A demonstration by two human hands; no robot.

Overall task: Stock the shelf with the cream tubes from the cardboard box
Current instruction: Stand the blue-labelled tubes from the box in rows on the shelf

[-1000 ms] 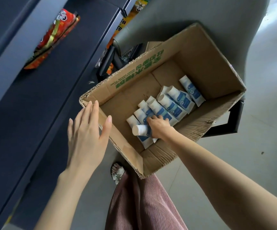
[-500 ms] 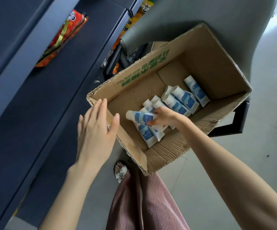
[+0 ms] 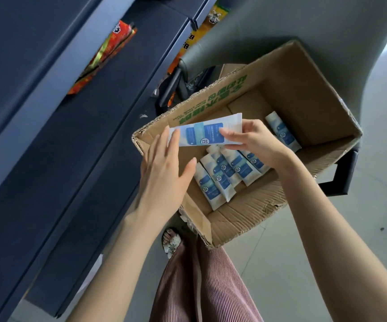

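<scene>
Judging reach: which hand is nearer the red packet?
Left. The left hand is lower right of the red packet, at the box rim; the right hand, holding a tube, is farther right.

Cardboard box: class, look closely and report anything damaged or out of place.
The cardboard box has a torn, ragged near wall, its corrugated top edge crumpled and flaking. Inside, a lone cream tube lies towards the right wall, apart from the row of tubes. Nothing has spilled.

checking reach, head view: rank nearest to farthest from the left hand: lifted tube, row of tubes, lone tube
1. lifted tube, at the fingertips of the left hand
2. row of tubes, on the box floor right of the thumb
3. lone tube, by the right wall
</scene>
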